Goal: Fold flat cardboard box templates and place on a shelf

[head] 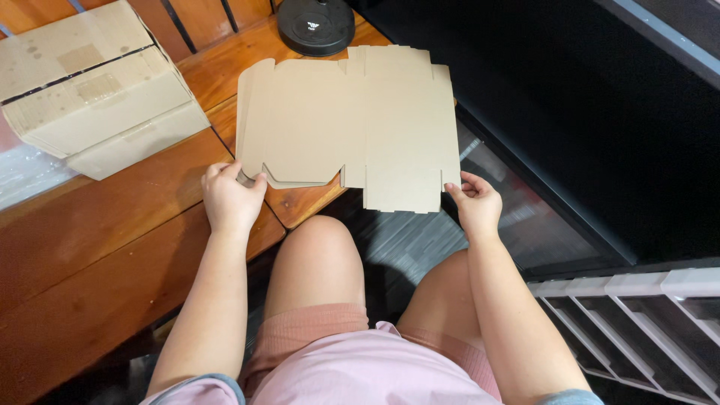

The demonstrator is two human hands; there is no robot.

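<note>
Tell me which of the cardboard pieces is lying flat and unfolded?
The flat cardboard sheet held at its near corners by the left hand and right hand. The cardboard box at the table's far left is already folded up.

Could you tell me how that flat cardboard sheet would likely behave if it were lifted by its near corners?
The cardboard blank looks thin and broad, so probably light. Its creases and cut flaps suggest it would bend or sag along them. The left hand and right hand grip opposite corners, and part overhangs the table, so it may droop there.
</note>
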